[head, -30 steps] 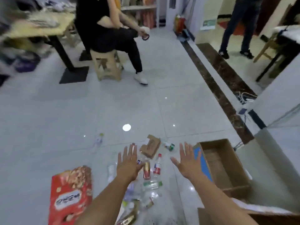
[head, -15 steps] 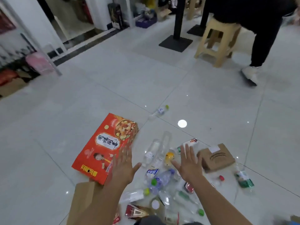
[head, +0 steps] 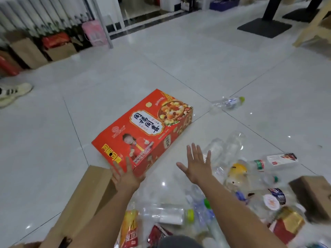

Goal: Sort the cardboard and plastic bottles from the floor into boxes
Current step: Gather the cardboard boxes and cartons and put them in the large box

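Observation:
A large red printed cardboard box lies flat on the white tiled floor. My left hand is spread open with its fingers at the box's near corner. My right hand hovers open, fingers splayed, over bare floor between the red box and a heap of clear plastic bottles. A plain brown cardboard box lies under my left forearm. A small brown carton sits at the right edge. One bottle with a green cap lies apart, farther out.
More bottles and red wrappers crowd the floor near my feet. Brown boxes and bags line the far left wall. A shoe shows at the left edge. A black table base and a wooden stool leg stand far right.
My view has swung left, bringing the red box to the centre. Both hands stay spread, and my left hand has reached the red box's near corner.

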A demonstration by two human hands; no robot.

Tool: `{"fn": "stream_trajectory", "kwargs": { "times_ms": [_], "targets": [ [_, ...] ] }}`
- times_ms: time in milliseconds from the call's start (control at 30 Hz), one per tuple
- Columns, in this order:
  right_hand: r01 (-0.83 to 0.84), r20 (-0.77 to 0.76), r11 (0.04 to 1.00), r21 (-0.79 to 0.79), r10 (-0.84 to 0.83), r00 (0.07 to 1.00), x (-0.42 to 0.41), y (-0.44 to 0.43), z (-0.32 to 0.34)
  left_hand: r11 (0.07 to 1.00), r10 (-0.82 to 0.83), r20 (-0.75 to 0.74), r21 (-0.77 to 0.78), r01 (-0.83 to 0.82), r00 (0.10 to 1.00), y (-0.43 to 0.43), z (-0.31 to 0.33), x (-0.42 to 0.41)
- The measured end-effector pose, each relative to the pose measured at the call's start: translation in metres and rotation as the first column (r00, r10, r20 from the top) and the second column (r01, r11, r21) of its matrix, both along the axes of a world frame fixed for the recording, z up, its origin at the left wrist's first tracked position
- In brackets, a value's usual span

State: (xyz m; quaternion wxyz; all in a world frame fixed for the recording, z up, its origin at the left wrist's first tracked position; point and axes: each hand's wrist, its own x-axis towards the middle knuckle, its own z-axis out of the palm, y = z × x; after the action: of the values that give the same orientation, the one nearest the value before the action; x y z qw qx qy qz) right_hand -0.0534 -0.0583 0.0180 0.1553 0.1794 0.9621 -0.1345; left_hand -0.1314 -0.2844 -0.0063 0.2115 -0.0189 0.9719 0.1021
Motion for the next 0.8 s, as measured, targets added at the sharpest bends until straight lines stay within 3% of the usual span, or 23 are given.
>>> {"fn": "stream_trajectory", "kwargs": {
  "times_ms": [100,167,267,333,400,467,533,600,800],
  "targets": [
    [-0.037,0.014,0.999,-0.008,0.037,0.999,-0.008,-0.007,-0.001,0.991,-0.081,0.067,-0.098,0.087,0.994,0.003,-0.006,0.007],
    [-0.051,0.028,0.999,0.005,0.051,0.998,-0.011,-0.007,-0.006,0.995,-0.073,0.081,-0.068,0.078,0.994,0.011,-0.013,0.015],
    [-0.059,0.049,0.998,0.035,0.057,0.997,-0.011,-0.001,-0.017,0.998,-0.018,-0.001,0.067,0.018,1.000,0.032,-0.023,0.028],
    [-0.030,0.054,0.999,0.036,0.028,0.998,-0.011,0.005,-0.017,0.954,0.155,-0.021,0.263,-0.144,0.988,0.050,-0.023,0.027],
    [-0.007,0.047,1.000,0.013,0.006,0.999,-0.008,0.006,-0.015,0.766,0.440,0.057,0.496,-0.408,0.896,0.058,-0.016,0.020],
    [-0.010,0.051,1.000,-0.010,0.010,0.999,-0.006,0.003,-0.015,0.483,0.672,0.233,0.582,-0.654,0.703,0.055,-0.013,0.008],
    [-0.014,0.065,1.000,-0.018,0.015,0.998,-0.005,0.000,-0.018,0.259,0.707,0.453,0.548,-0.795,0.543,0.047,-0.016,-0.001],
    [0.007,0.072,1.000,-0.022,-0.005,0.997,-0.004,0.003,-0.024,0.097,0.604,0.626,0.557,-0.825,0.494,0.046,-0.020,-0.008],
    [0.026,0.077,0.999,-0.041,-0.023,0.997,-0.005,0.009,-0.024,0.075,0.484,0.689,0.582,-0.810,0.540,0.062,-0.010,-0.013]
  ]
}}
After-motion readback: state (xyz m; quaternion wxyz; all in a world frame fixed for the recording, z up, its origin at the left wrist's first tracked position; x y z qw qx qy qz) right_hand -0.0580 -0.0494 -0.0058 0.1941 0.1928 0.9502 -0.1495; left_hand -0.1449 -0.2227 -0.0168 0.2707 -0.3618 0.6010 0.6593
